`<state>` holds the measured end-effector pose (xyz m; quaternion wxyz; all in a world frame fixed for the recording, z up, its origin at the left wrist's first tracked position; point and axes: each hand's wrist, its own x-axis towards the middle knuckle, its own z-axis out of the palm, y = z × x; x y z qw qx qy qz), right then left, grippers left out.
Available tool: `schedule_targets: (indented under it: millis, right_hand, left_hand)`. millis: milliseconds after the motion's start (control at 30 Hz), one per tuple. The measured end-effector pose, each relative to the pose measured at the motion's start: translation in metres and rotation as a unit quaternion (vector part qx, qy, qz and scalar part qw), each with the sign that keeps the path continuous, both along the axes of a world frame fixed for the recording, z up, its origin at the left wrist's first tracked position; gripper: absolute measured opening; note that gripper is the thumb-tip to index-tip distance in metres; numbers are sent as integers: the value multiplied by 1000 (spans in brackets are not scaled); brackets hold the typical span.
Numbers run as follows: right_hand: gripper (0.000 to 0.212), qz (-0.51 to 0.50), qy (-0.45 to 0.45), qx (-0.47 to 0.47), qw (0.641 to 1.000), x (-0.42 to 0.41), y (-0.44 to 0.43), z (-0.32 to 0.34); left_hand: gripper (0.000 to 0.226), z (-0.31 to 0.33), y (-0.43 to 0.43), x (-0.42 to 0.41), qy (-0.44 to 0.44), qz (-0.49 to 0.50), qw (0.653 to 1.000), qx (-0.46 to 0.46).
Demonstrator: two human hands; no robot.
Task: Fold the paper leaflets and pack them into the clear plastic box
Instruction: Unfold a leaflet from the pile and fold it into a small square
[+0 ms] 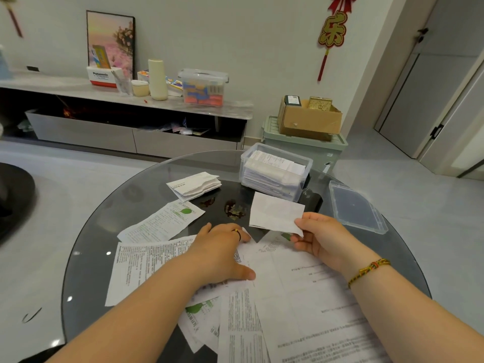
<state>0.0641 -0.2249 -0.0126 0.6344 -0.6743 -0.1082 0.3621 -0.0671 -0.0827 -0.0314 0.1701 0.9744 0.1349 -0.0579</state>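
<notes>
**Folded leaflet held near the box**

The right hand (318,238) pinches one folded leaflet (275,212) by its corner, lifted just in front of the clear plastic box (276,170), which stands open and nearly full. Its lid (356,206) lies apart at the table's right edge. The left hand (222,254) lies flat and open on the loose sheets (301,297). One folded bundle (195,186) waits on the round glass table (110,213); dark glass between is free.
</notes>
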Motion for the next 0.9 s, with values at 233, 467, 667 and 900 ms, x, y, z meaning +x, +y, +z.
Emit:
schedule_targets:
  millis: [233,467,667,900]
  right_hand:
    - [17,39,-12,-70,997,-4,-12,5]
    - [16,55,3,-22,998,-8,-34,6]
    - [18,42,-75,-63,994,-1,-19,18]
    - [24,38,-165,-110,979,11,46,33]
  left_hand:
    - [65,4,-6,-3,16,8,1000,-1]
    - [62,2,-6,-6,-6,11,1000,-10]
    - [41,6,8,-15,-153,57,979,-122]
    - [46,11,82,-5,-203,233,949,-60]
